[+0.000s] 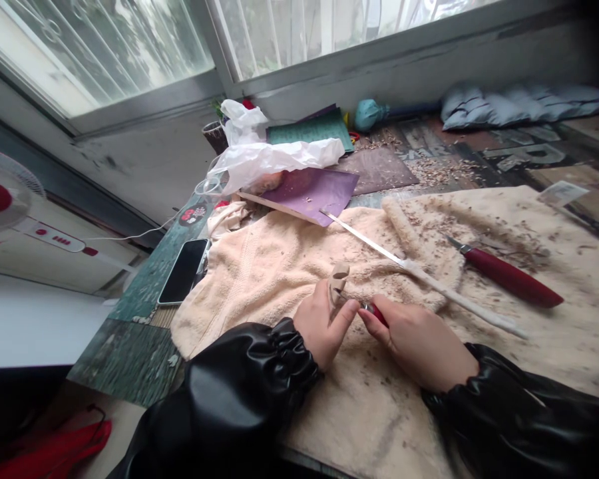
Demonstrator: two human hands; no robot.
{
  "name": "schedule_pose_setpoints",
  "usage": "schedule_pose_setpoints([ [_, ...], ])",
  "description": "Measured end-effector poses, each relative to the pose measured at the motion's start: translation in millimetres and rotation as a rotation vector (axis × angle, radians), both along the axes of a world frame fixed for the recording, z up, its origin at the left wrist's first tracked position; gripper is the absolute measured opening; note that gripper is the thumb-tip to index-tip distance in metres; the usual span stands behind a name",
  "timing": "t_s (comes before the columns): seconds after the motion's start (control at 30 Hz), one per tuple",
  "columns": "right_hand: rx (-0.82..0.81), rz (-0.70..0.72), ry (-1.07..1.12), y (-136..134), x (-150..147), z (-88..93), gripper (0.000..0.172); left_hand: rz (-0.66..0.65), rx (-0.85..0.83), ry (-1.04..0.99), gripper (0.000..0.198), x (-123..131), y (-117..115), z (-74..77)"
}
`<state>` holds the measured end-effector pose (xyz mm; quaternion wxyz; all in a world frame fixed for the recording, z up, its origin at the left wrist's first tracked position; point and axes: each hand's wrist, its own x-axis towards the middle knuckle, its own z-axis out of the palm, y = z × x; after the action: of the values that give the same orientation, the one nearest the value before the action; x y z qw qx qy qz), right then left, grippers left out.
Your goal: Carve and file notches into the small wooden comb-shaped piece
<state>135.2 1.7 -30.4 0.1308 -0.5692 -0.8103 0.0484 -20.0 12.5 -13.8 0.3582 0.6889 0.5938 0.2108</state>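
Note:
My left hand (319,327) is closed around a small piece of carved light wood (339,274), whose curved top sticks up above the fingers. My right hand (422,344) grips a red-handled carving knife (378,313); its blade points at the wood, close to my left thumb, and is partly hidden. Both hands are just above a beige towel (249,269) strewn with wood shavings. A second red-handled knife (514,276) lies on the towel to the right. Between it and my hands rests a long thin tool (429,283) with a flat metal strip and a whitish wrapped handle.
A black phone (184,271) lies by the table's left edge. Behind the towel are a purple sheet (312,189), a white plastic bag (279,158), a green mat (312,132) and scattered shavings (442,171). A fan (10,199) stands at left; a grey cushion (519,106) lies under the window.

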Motion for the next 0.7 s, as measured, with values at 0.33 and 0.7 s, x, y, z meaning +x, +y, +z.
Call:
schedule_pose_setpoints([
  [0.33,0.077,0.071,0.056,6,3,-0.8,0.046,0.011,-0.026,-0.046,0.035,-3,5,0.8],
  [0.7,-0.379,0.147,0.285,6,7,16.0,0.043,-0.058,-0.035,-0.100,0.035,-5,3,5.4],
])
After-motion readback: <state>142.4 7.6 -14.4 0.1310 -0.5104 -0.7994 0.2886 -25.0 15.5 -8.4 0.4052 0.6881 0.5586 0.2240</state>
